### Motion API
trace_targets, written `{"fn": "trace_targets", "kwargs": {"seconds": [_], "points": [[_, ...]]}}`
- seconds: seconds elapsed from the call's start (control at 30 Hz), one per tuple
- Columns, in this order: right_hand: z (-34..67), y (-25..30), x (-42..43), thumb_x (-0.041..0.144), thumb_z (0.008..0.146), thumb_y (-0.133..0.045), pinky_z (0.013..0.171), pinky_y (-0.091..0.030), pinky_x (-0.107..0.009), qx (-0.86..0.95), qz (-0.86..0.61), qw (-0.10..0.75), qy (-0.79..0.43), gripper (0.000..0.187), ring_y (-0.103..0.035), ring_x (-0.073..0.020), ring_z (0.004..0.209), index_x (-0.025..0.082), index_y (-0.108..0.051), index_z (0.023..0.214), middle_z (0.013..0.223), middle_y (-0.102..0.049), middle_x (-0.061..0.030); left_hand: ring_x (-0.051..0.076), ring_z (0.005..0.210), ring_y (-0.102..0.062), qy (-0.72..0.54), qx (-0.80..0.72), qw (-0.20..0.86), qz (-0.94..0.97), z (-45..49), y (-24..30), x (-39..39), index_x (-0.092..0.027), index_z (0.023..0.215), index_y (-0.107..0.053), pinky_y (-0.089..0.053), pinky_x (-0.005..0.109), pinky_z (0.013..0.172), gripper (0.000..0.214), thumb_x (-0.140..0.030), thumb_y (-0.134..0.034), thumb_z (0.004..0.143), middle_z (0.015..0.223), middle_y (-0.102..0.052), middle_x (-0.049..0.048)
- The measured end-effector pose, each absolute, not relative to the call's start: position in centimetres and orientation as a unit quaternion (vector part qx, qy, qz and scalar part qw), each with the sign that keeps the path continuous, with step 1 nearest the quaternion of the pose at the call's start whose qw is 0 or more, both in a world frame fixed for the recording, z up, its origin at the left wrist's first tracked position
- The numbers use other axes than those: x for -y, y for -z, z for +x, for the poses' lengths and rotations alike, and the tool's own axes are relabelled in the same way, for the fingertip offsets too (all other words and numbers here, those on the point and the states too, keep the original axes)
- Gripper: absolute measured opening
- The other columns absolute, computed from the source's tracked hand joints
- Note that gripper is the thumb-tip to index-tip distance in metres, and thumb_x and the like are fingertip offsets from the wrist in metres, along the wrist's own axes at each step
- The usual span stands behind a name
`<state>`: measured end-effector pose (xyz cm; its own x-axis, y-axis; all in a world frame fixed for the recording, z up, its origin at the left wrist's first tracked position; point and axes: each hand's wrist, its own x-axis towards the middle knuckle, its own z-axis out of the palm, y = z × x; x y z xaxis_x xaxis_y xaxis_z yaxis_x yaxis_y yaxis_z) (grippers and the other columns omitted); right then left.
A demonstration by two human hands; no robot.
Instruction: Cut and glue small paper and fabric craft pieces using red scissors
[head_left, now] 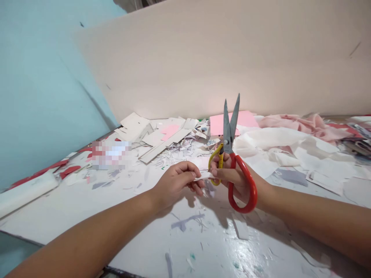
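Note:
My right hand (232,175) grips a pair of scissors (232,154) with one red and one yellow handle. The grey blades point up and away and are slightly parted. My left hand (178,181) is closed in a pinch on a small white paper piece (204,176) held between both hands, just left of the scissor handles. My right fingers also touch that paper. Both hands hover over a white table (130,227) littered with scraps.
Piles of white paper offcuts (153,137) and a pink sheet (216,124) lie at the back against a beige board (232,58). Pink and white cloth (304,127) spreads on the right. Red scraps (69,170) lie at the left by a blue wall.

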<state>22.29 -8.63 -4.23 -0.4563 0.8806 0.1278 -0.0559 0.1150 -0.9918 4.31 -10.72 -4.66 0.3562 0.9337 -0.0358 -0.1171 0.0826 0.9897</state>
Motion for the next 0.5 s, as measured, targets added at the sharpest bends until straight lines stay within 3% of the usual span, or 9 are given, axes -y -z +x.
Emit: {"fn": "trace_targets", "kwargs": {"seconds": [0.17, 0.37, 0.5], "points": [[22.41, 4.00, 8.64, 0.017, 0.067, -0.060, 0.054, -0.032, -0.026, 0.636, -0.358, 0.397, -0.557, 0.011, -0.043, -0.0109, 0.055, 0.018, -0.049, 0.064, 0.058, -0.045, 0.0044, 0.012, 0.056, -0.059, -0.422, -0.389, 0.613, 0.543, 4.35, 4.65, 11.11, -0.017, 0.074, -0.056, -0.045, 0.026, 0.055, 0.010, -0.013, -0.048, 0.077, 0.066, -0.063, 0.0009], [22.41, 4.14, 8.56, 0.012, 0.063, -0.057, 0.053, -0.032, -0.026, 0.614, -0.388, 0.409, -0.552, 0.013, -0.043, -0.0107, 0.055, 0.019, -0.048, 0.069, 0.060, -0.046, 0.0053, 0.013, 0.055, -0.058, -0.420, -0.383, 0.613, 0.548, 4.46, 4.83, 11.45, -0.019, 0.080, -0.056, -0.047, 0.027, 0.048, 0.005, -0.020, -0.052, 0.078, 0.070, -0.062, 0.0015], [22.45, 3.97, 8.63, 0.013, 0.065, -0.055, 0.054, -0.032, -0.025, 0.627, -0.391, 0.404, -0.539, 0.011, -0.043, -0.0105, 0.056, 0.019, -0.047, 0.070, 0.062, -0.045, 0.0057, 0.016, 0.057, -0.061, -0.411, -0.380, 0.620, 0.550, 4.25, 4.46, 11.43, -0.021, 0.090, -0.054, -0.048, 0.029, 0.049, 0.018, -0.013, -0.048, 0.074, 0.070, -0.063, 0.0014]]}}
